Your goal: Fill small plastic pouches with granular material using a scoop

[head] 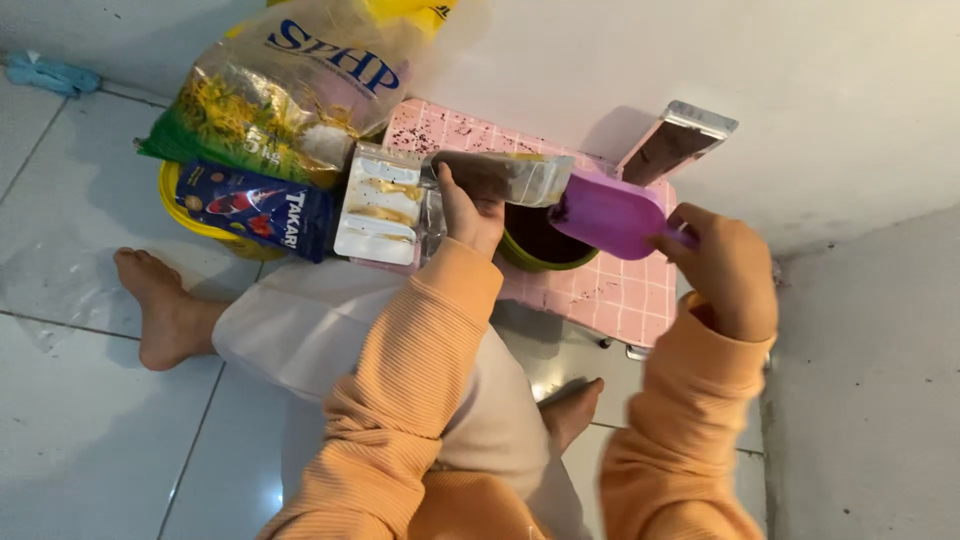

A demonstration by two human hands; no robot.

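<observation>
My left hand (470,212) grips a clear plastic pouch (505,175) tilted over a green pot (540,245) that is filled with dark soil. My right hand (725,270) holds the handle of a purple scoop (608,213), whose blade hovers at the pot's right rim with bits of soil on it. The pot stands on a pink grid-patterned board (610,290) speckled with soil. Both my arms wear orange ribbed sleeves.
A silvery white packet (378,205), a dark blue bag with a fish picture (255,208), a yellow tub (185,215) and a large printed sack (290,85) crowd the left. An opened foil packet (675,140) leans near the wall. My bare feet (160,300) rest on white tiles.
</observation>
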